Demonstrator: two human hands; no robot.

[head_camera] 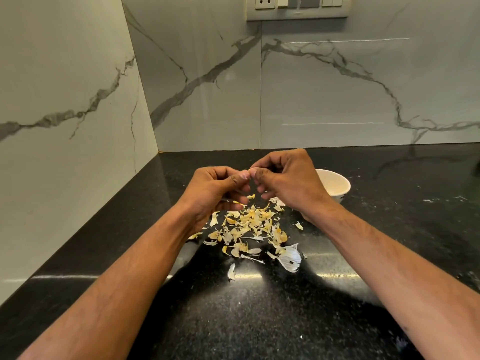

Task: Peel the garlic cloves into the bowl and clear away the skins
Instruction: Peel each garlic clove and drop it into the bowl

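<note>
Now we pinch a garlic clove (246, 174) between left hand (213, 189) and right hand (288, 180); the bowl (335, 184) sits at three o'clock, nearest our right hand.

kitchen — black granite counter (259, 320) | marble backsplash (324, 94) | switch panel (297, 7)

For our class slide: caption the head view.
Both hands pinch a clove above skins, bowl nearby.
</note>
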